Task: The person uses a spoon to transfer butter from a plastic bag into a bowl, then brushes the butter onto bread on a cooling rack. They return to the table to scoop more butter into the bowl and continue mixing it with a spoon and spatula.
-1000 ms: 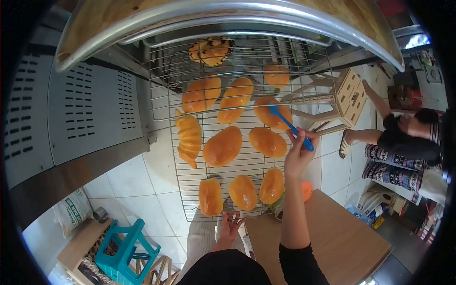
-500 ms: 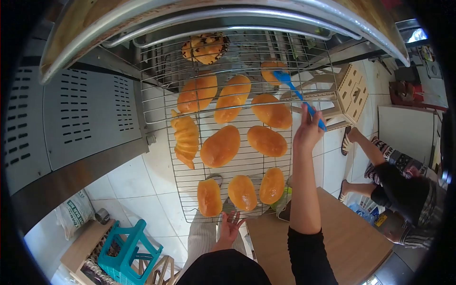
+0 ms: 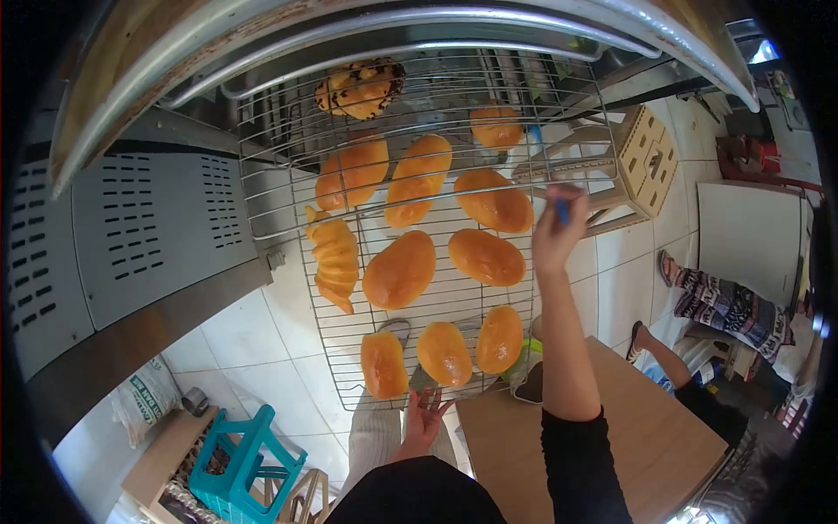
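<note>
In my right hand (image 3: pixel 560 234) is a blue pastry brush (image 3: pixel 562 210), gripped by its handle. Its blue head shows through the wires just right of the small round bun (image 3: pixel 496 127) at the far end. My left hand (image 3: pixel 423 417) holds the near edge of the wire rack (image 3: pixel 349 391), with its fingertips at the rim. Several shiny golden oval buns (image 3: pixel 400 269) lie in rows on this rack. A ridged, crescent-shaped bread (image 3: pixel 333 258) sits at its left side, and a bread with dark toppings (image 3: pixel 360 88) is at the far left.
Overhead hangs a metal-edged oven door or frame (image 3: pixel 410 26). A grey vented cabinet (image 3: pixel 148 218) stands left, a teal stool (image 3: pixel 240 472) lower left. To the right are a beige folding stool (image 3: pixel 642 166), a wooden table (image 3: pixel 585 419) and people's legs (image 3: pixel 733 301).
My right hand has drawn the brush off the top of the small round bun and tilted it down beside it. My left hand stays at the rack edge. The people on the right have shifted.
</note>
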Tool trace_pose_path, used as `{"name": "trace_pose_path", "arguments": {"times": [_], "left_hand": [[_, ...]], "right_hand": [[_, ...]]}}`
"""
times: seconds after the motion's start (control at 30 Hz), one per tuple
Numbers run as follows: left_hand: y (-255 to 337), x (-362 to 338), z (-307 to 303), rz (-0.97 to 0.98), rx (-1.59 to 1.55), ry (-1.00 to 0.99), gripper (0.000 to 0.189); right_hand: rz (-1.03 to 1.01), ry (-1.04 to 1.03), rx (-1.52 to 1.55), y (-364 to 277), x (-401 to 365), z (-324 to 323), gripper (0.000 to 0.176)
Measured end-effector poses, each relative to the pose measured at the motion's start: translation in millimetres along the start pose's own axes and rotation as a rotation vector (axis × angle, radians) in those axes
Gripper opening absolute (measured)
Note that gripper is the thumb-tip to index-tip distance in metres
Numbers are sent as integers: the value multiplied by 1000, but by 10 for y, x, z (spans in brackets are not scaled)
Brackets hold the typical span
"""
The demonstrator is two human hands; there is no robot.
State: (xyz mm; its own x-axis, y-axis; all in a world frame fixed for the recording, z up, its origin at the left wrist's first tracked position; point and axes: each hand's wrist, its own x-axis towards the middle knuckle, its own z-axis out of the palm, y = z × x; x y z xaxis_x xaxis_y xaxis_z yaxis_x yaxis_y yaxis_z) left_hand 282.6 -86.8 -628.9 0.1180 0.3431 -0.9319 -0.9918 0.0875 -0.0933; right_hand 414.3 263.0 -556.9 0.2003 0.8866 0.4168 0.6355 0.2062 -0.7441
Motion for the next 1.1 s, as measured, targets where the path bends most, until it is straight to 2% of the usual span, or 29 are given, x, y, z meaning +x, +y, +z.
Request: {"name": "trace_pose_path", "arguments": {"times": [0.03,0.1,0.2,0.23,0.3,0.33,0.37,0.43,0.57,0.7,0.77,0.8,0.87,0.9,0.97,1.1], "left_hand": [[-2,-5,14,0,7,45,20],[2,1,15,2,12,88,20],[-1,-27,28,7,-14,31,20],[2,-22,40,8,10,43,19],[3,-13,42,8,37,62,19],[1,1,24,6,23,42,19],[4,3,20,5,10,22,19],[-2,0,27,10,15,36,19],[1,-57,150,16,20,114,19],[-16,-6,101,1,-5,73,19],[-25,-11,96,17,5,36,20],[-29,-12,91,17,9,39,20],[-33,-8,75,22,8,49,20],[-26,0,65,23,12,47,20],[-26,0,69,5,-7,38,19],[-30,-3,88,27,30,42,19]], "right_hand": [[-1,4,0,-5,-88,-12,2],[-160,-217,31,-39,-246,-39,7],[-124,-263,50,-88,-300,-144,12],[-118,-267,52,-91,-281,-141,12],[-204,-105,2,-131,-147,-91,14],[-235,-93,-21,-161,-74,-46,17],[-228,-92,-21,-124,-47,-8,17],[-179,-302,21,-75,-20,33,21],[-177,-311,-17,-34,-79,-177,26],[-228,-228,5,-123,-52,-146,26],[-366,-355,-82,-206,-8,1,24],[-361,-353,-82,-219,-20,61,24],[-245,-538,-157,-223,-54,140,22],[-244,-534,-156,-212,-84,129,22],[-262,-664,-73,-204,-172,68,21],[-327,-540,-68,-140,-216,-60,21]]}}
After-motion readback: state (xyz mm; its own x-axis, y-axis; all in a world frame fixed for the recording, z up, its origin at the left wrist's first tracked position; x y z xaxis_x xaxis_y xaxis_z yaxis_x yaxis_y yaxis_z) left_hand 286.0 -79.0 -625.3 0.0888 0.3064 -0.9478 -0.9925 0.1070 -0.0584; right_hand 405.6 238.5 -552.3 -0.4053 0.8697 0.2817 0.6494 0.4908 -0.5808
